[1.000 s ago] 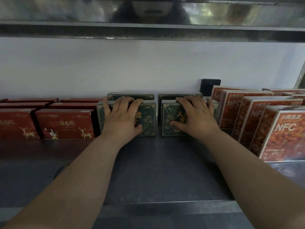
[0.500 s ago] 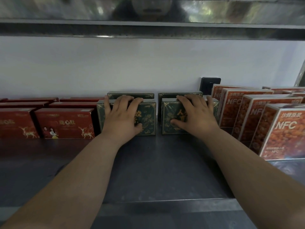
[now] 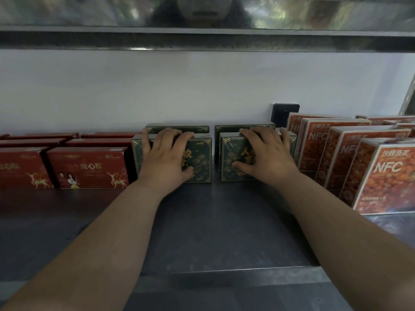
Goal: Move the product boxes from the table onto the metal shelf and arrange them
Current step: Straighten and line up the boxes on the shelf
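We judged the two front green boxes rigid, film-wrapped, probably slippery and light; best gripped over the top edge. Left hand and right hand each lay curled over one, fingers atop, thumbs on the face, on the metal shelf mid-row. Since a second earlier, nothing measurably shifted; clamping force unclear.

deer boxes left, gilt boxes centre, NFC boxes right
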Tool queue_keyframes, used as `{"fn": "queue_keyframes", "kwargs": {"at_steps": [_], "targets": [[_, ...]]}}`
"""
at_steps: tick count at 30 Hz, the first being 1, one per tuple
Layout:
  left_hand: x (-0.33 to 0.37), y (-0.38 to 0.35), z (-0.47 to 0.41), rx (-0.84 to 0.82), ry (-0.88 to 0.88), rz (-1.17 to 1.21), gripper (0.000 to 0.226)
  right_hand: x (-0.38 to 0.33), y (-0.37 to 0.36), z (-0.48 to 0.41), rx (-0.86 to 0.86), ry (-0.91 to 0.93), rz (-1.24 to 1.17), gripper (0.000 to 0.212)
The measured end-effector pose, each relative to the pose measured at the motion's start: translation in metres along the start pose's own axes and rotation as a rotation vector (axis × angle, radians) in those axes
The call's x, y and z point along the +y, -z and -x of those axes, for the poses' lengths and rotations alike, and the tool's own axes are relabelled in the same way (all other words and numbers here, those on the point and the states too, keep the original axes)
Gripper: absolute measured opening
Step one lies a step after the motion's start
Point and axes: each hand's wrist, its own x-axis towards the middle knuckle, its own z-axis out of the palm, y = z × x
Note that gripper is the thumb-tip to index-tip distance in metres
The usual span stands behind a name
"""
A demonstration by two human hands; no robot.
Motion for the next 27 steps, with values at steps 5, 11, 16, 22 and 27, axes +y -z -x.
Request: {"fn": "queue_keyframes", "kwargs": {"at_steps": [5, 11, 16, 22, 27], "targets": [[-0.002, -0.001, 0.0, -0.003, -0.007, 0.002, 0.083, 0.0, 0.001, 0.0, -0.004, -0.006, 0.005, 0.088], [-0.002, -0.002, 0.0, -0.01, -0.005, -0.021, 0.083, 0.0, 0.001, 0.0, -0.015, -0.011, 0.033, 0.088], [-0.001, -0.001, 0.001, -0.035, -0.002, -0.015, 0.085, -0.003, 0.005, 0.001, -0.056, -0.029, 0.051, 0.089], [0.006, 0.01, -0.001, 0.044, 0.002, 0.061, 0.077, -0.008, 0.011, 0.008, 0.11, 0.021, 0.011, 0.076], [0.036, 0.022, 0.005, -0.069, -0.163, 0.227, 0.011, -0.019, 0.025, 0.033, 0.058, 0.063, -0.131, 0.046]]}}
